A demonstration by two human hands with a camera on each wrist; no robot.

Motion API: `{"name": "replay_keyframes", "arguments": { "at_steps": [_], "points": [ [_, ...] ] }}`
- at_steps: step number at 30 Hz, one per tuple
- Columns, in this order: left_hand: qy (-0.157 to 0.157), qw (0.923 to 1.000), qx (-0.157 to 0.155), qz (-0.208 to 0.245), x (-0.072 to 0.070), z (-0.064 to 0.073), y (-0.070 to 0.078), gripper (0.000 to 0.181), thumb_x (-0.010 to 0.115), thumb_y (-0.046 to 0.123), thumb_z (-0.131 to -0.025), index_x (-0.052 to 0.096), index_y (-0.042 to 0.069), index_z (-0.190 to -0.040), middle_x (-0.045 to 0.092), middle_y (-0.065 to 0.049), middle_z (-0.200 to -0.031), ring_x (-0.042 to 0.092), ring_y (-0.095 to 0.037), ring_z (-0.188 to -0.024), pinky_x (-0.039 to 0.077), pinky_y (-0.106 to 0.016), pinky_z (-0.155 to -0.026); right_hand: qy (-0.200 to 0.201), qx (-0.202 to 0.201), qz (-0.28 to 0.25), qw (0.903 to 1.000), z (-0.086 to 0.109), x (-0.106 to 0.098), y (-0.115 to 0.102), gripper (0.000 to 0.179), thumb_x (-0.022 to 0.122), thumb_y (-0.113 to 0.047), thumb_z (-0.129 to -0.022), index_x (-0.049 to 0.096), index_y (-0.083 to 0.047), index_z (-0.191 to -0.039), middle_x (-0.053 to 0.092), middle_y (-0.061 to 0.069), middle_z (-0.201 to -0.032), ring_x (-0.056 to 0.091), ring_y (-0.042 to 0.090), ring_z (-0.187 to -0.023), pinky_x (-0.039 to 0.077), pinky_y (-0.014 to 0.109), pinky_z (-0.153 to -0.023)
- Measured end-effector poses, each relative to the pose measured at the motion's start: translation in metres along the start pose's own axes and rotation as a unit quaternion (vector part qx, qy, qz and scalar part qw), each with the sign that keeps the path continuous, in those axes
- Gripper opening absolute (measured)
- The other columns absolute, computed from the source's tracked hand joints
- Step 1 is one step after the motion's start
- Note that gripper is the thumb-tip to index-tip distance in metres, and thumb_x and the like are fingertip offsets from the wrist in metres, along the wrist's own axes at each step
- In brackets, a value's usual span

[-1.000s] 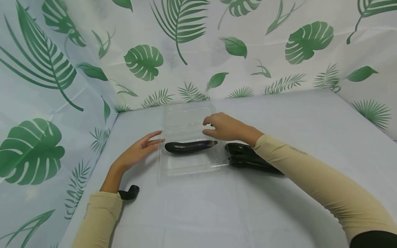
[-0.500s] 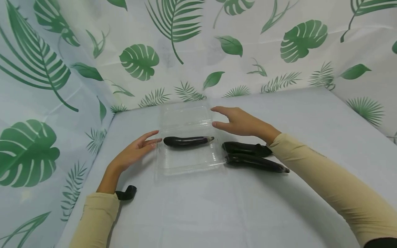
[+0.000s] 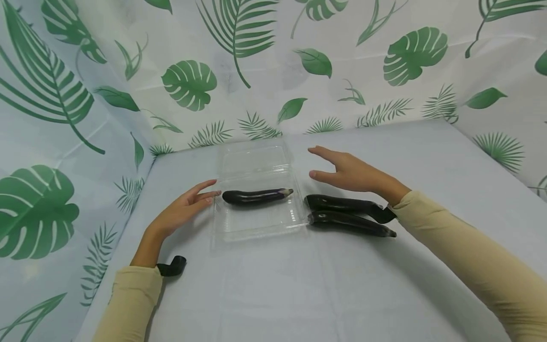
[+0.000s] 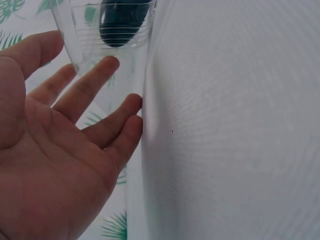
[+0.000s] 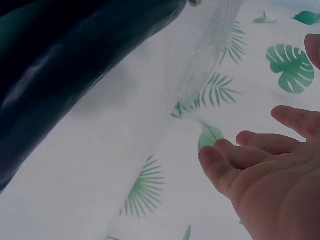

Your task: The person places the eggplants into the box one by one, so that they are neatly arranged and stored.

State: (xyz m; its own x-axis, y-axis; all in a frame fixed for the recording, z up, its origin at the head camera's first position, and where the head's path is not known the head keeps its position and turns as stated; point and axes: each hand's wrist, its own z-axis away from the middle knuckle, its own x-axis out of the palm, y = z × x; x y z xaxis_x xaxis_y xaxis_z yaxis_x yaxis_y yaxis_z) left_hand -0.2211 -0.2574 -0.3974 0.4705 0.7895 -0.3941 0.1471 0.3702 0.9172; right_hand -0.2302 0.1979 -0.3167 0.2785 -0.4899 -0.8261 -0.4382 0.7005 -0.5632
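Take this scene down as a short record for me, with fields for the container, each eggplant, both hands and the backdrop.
Container: clear plastic, lid open on the far side
Inside eggplant: lying sideways
Farther eggplant: outside, right of container
Nearer eggplant: alongside the farther one
Left hand: fingertips at container's left edge, contact unclear
Right hand: fingers apart, holding nothing
Backdrop: white, green leaf print
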Motion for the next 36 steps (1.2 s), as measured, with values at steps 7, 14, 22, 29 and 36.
{"name": "replay_keyframes", "arguments": {
  "at_steps": [7, 14, 22, 29, 36],
  "points": [
    [0.001, 1.0000, 0.000, -0.006, 0.000, 0.000, 0.000, 0.060, 0.052, 0.021, -0.116, 0.030, 0.012, -0.170, 0.046, -0.019, -0.163, 0.038, -0.037, -0.154, 0.021, -0.062, -0.125, 0.007, 0.006, -0.019, 0.9998, 0.016, -0.003, 0.011, 0.075, 0.063, -0.041, -0.109, 0.031, -0.010, -0.170, 0.033, 0.016, -0.172, 0.037, 0.041, -0.154, 0.035, 0.066, -0.117],
    [-0.002, 1.0000, 0.005, -0.007, 0.000, -0.001, -0.001, 0.059, 0.052, 0.021, -0.116, 0.030, 0.012, -0.170, 0.046, -0.019, -0.163, 0.039, -0.038, -0.153, 0.022, -0.061, -0.124, 0.003, 0.021, -0.022, 0.9995, 0.033, -0.007, 0.021, 0.075, 0.064, -0.042, -0.109, 0.032, -0.010, -0.169, 0.035, 0.018, -0.170, 0.039, 0.045, -0.151, 0.040, 0.069, -0.112],
    [0.000, 1.0000, 0.004, -0.009, 0.000, -0.001, -0.002, 0.060, 0.053, 0.023, -0.115, 0.030, 0.013, -0.170, 0.047, -0.020, -0.163, 0.041, -0.038, -0.152, 0.022, -0.061, -0.124, 0.015, 0.044, -0.039, 0.9981, 0.054, -0.010, 0.034, 0.074, 0.067, -0.041, -0.107, 0.037, -0.013, -0.168, 0.040, 0.018, -0.167, 0.041, 0.045, -0.149, 0.041, 0.070, -0.110],
    [0.000, 1.0000, 0.001, -0.010, 0.000, 0.000, 0.000, 0.061, 0.054, 0.023, -0.115, 0.030, 0.013, -0.170, 0.047, -0.020, -0.163, 0.040, -0.038, -0.153, 0.022, -0.062, -0.124, 0.010, 0.048, -0.043, 0.9979, 0.069, -0.011, 0.046, 0.074, 0.070, -0.036, -0.106, 0.038, -0.006, -0.166, 0.040, 0.025, -0.165, 0.044, 0.047, -0.146, 0.042, 0.069, -0.109],
    [0.001, 1.0000, 0.003, -0.008, 0.001, 0.000, -0.001, 0.060, 0.053, 0.024, -0.115, 0.030, 0.013, -0.170, 0.046, -0.020, -0.163, 0.040, -0.039, -0.152, 0.021, -0.062, -0.124, 0.014, 0.040, -0.047, 0.9980, 0.079, -0.008, 0.057, 0.069, 0.072, -0.032, -0.106, 0.044, -0.003, -0.162, 0.046, 0.025, -0.160, 0.052, 0.044, -0.139, 0.044, 0.066, -0.109]
  ]
}}
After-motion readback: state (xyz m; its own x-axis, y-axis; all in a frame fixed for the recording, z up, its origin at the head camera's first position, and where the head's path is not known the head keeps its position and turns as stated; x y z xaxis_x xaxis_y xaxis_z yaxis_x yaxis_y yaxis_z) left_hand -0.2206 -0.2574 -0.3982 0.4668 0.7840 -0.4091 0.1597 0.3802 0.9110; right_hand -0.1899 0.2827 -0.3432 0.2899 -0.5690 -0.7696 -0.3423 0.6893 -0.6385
